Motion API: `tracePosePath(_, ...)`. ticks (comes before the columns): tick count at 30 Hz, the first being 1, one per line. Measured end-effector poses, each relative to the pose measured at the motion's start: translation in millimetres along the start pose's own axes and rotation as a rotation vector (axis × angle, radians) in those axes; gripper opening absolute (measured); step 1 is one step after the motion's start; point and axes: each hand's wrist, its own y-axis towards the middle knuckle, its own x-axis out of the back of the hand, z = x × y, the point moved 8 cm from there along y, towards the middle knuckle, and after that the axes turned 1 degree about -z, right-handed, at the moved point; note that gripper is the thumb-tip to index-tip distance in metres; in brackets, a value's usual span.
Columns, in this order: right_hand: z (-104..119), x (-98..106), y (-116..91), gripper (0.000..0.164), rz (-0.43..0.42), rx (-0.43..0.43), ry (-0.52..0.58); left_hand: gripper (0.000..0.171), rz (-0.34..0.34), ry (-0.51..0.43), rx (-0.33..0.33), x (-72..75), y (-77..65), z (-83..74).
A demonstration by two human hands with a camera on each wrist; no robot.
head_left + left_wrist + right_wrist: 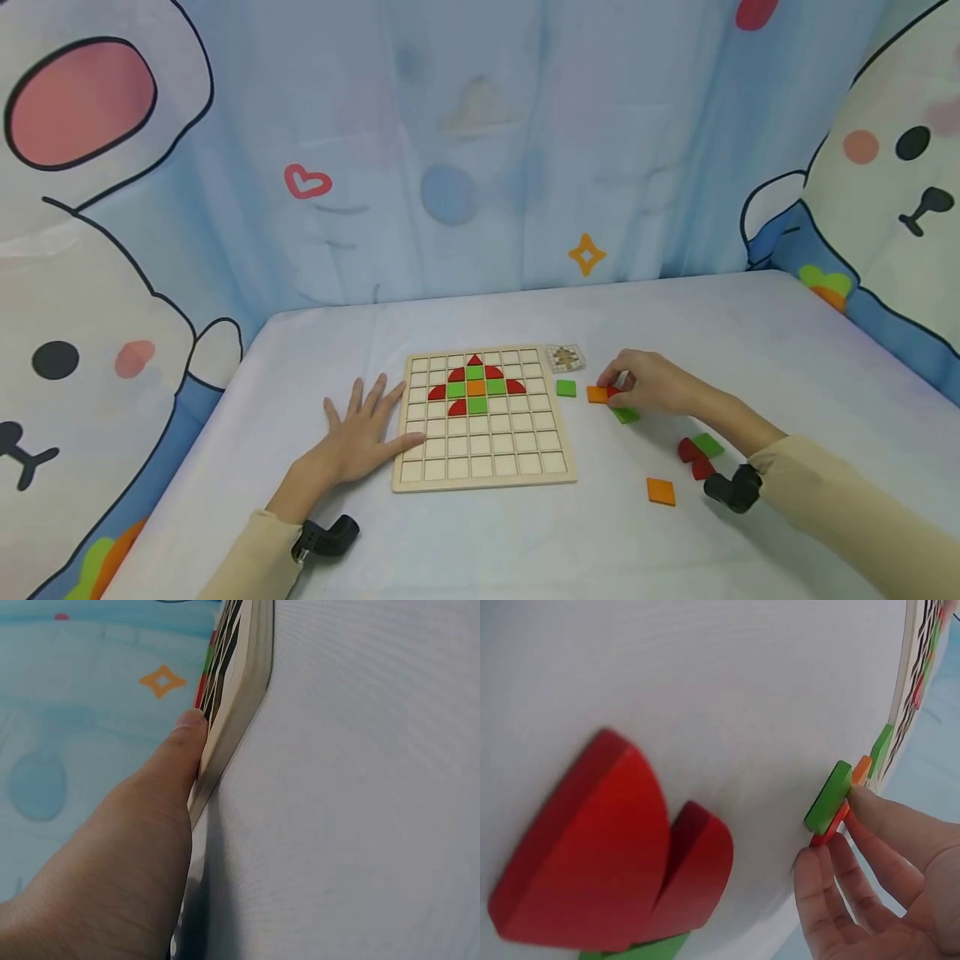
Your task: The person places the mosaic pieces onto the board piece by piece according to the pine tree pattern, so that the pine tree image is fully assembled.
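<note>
A wooden grid board [487,469] lies on the table with red, green and orange tiles set in its upper middle cells, among them an orange square [476,387]. My left hand [360,442] is spread flat at its left side, the thumb resting over the board's edge. To the board's right, my right hand [651,382] pinches a red tile [612,392] between thumb and fingers. A green tile [831,799] lies right by the thumb, and an orange tile [597,395] sits just left of the fingertips. The fingers partly hide the red tile.
A small patterned card [566,358] and a green square [566,388] lie beside the board. Nearer the right forearm are red tiles [690,451], a green tile [708,445] and an orange square [662,491]. A printed blue curtain [480,150] hangs behind the table.
</note>
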Motion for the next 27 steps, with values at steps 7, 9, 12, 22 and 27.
tracePosePath(7,-2,-3,2,0.023,0.000,-0.051,0.000,0.096,0.004,0.014,0.009,0.1,-0.8,0.6)
tracePosePath(9,-2,-3,2,0.023,-0.003,-0.057,-0.005,0.096,0.002,0.013,0.007,0.1,-1.0,0.2)
tracePosePath(12,-2,-3,2,0.023,-0.010,-0.058,-0.008,0.096,0.001,0.014,0.006,0.2,-1.2,-0.2)
tracePosePath(22,-9,-1,1,0.023,-0.010,-0.107,0.014,0.097,0.010,0.010,0.004,-1.4,0.1,-0.5)
tracePosePath(27,-11,0,1,0.022,-0.031,-0.113,0.008,0.096,0.010,0.014,0.006,-1.0,0.3,-0.1)
